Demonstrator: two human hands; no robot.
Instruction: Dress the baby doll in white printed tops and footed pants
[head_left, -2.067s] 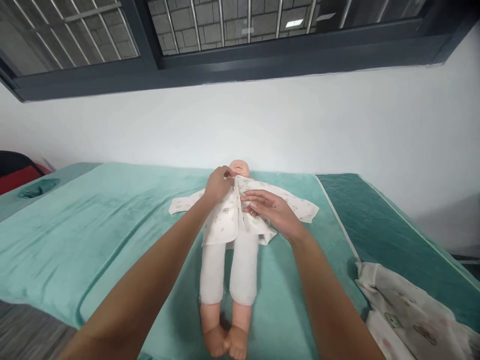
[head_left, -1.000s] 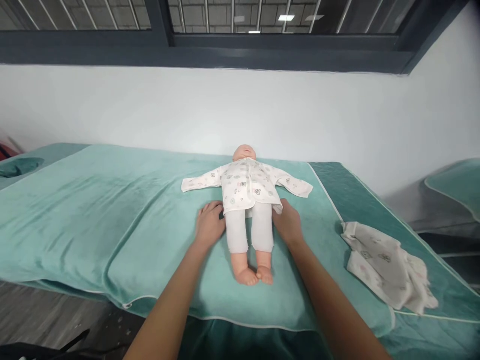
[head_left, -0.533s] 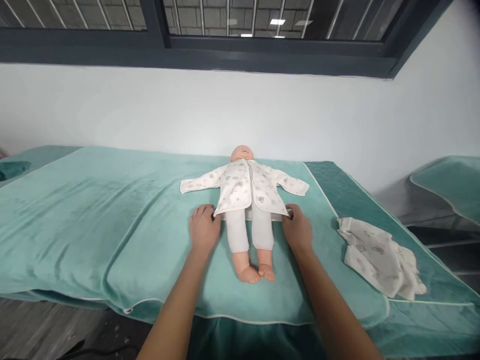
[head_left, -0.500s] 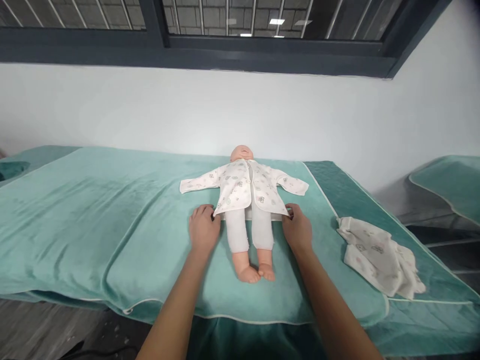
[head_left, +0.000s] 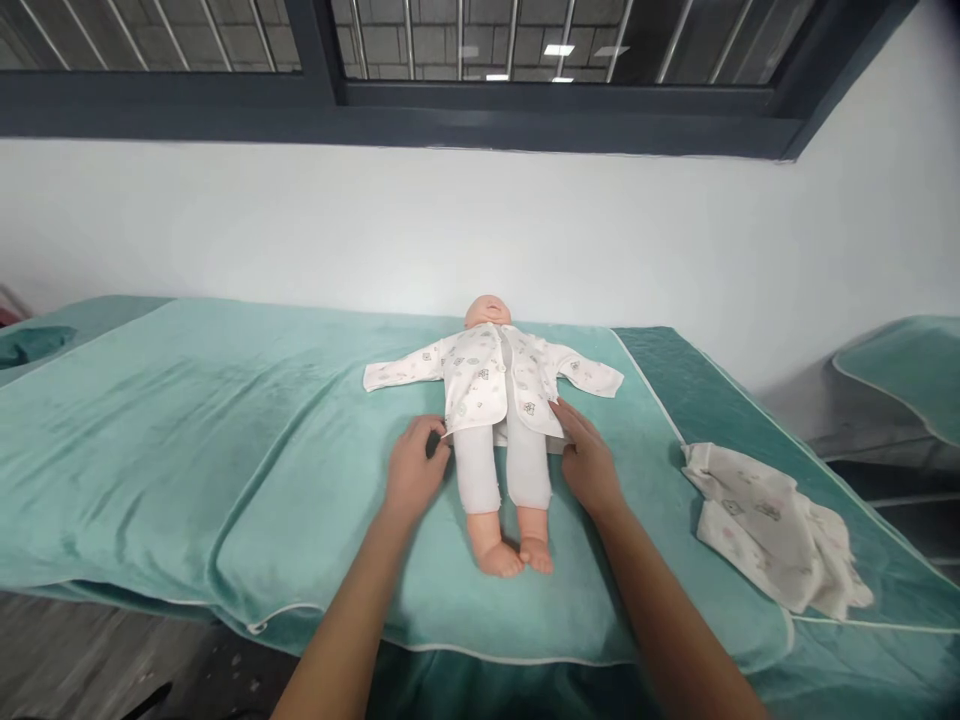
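A baby doll (head_left: pixel 489 556) lies on its back, head toward the wall, in white leggings. Its white printed baby jacket (head_left: pixel 474 375) has both sleeves spread out and its front edges slightly parted. Thumb and forefinger of my left hand (head_left: pixel 417 468) pinch the jacket's lower left corner. My right hand (head_left: pixel 589 462) lies at the jacket's right side, fingers stretched out and touching the cloth near the hem. The thumb of that hand sits lower, near the back hem.
A green velvet cover (head_left: pixel 315 450) spreads over the bed under the doll. To the right lies a crumpled white printed baby garment (head_left: pixel 776 530). Behind the bed is a white wall (head_left: pixel 375 230) with a dark window frame (head_left: pixel 562 125). A green-covered seat (head_left: pixel 907 370) stands at far right.
My right hand has let go of the hem corner and its fingers have moved up and inward onto the jacket's side. My left hand still pinches the left corner. The jacket's hem has narrowed.
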